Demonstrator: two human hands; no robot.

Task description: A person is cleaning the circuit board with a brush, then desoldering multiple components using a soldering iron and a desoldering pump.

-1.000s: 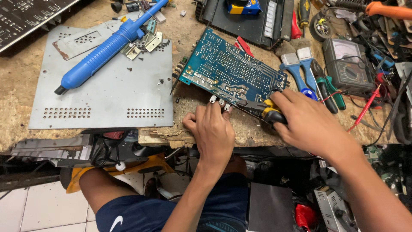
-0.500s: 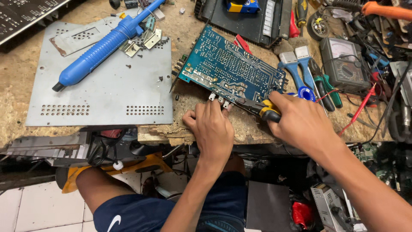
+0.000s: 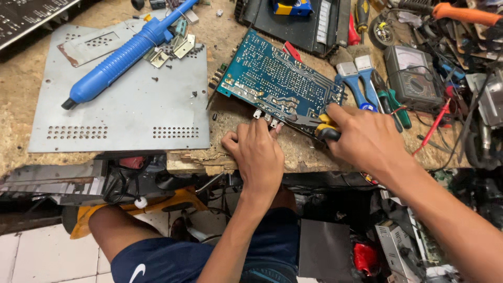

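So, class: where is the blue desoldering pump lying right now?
In the head view, the blue desoldering pump lies diagonally on the grey metal panel at upper left, left of the blue circuit board.

Left hand [image 3: 258,153]: palm down, fingers curled, fingertips [image 3: 260,126] pressed forward; forearm runs straight up from below. Right hand [image 3: 369,139]: closed in a fist-like grip, thumb on top, knuckles raised; forearm enters from the lower right, wrist slightly bent inward toward the left hand.
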